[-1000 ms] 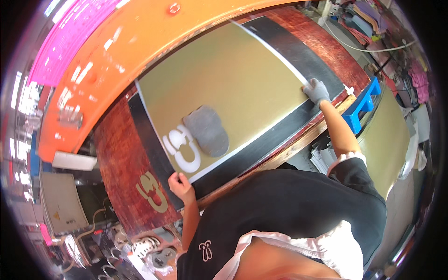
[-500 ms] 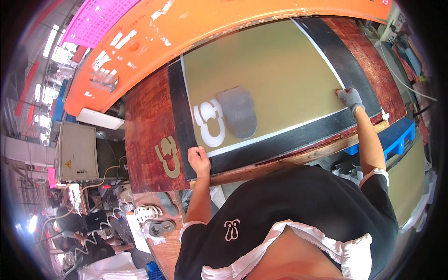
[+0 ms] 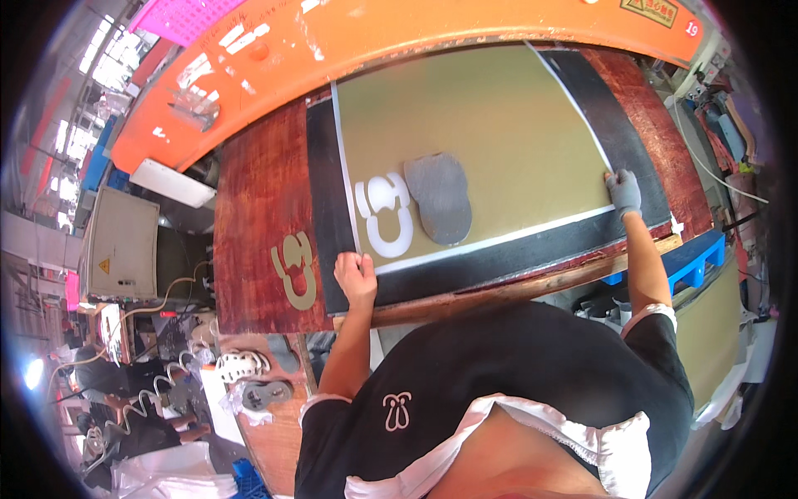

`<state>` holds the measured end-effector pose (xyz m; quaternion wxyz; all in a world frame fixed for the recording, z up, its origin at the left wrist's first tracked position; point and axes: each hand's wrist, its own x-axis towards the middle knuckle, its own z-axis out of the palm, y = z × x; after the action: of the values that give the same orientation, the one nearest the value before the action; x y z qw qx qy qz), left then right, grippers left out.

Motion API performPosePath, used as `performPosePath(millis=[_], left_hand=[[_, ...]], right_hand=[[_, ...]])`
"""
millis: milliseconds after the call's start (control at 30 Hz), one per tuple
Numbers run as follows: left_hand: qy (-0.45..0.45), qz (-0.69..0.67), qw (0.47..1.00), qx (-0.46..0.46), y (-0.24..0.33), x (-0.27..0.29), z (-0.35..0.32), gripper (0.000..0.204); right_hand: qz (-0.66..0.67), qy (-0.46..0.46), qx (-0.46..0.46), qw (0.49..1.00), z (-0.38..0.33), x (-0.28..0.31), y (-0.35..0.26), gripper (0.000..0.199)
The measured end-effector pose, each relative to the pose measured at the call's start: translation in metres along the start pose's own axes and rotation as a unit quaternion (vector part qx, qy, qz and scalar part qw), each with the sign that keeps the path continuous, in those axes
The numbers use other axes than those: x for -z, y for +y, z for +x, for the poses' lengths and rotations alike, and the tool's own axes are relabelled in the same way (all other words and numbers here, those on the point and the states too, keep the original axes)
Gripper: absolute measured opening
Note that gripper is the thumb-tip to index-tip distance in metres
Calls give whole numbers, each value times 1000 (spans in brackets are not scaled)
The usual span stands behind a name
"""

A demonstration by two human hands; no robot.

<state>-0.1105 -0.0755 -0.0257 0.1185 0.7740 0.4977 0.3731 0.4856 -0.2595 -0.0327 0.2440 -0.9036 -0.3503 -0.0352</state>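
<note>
The fingers of the bare left hand (image 3: 356,277) are curling shut over the lower left corner of the large olive-tan flat sheet (image 3: 499,116), pinching it where its white underside shows as a thin border. At the right of the frame, the fingers of the grey-gloved right hand (image 3: 623,191) are pressing down on the sheet's lower right corner; I cannot tell whether they are gripping the edge or only lying flat on it. The sheet is lying spread over a black mat (image 3: 515,258) on the reddish-brown wooden counter (image 3: 253,224), so laying it out looks largely done, with only the corner alignment seemingly left. A white sole-shaped cutting die (image 3: 384,214) and a grey sole-shaped cut piece (image 3: 439,198) are resting side by side on the sheet left of centre. Beyond them, an orange curved machine housing (image 3: 399,37) is arching across the top.
</note>
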Motion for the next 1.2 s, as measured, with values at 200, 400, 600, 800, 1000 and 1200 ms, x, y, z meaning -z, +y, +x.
performPosePath(millis=[200,400,600,800,1000,1200], left_hand=[[5,24,999,-21,22,23,-19,29],[-74,11,965,-252,61,24,-76,14],[-71,36,967,-240,65,16,-70,7],[-49,82,958,-271,55,12,-66,7],[-9,84,961,-262,59,2,-90,22],[-55,85,972,-212,52,11,-102,53]], right_hand=[[-7,148,197,969,-108,40,-58,41],[96,47,237,966,-194,45,-108,12],[87,78,209,971,-185,35,-108,11],[95,105,179,974,-196,21,-104,14],[80,120,220,965,-204,23,-102,18],[345,91,114,927,-180,75,-82,27]])
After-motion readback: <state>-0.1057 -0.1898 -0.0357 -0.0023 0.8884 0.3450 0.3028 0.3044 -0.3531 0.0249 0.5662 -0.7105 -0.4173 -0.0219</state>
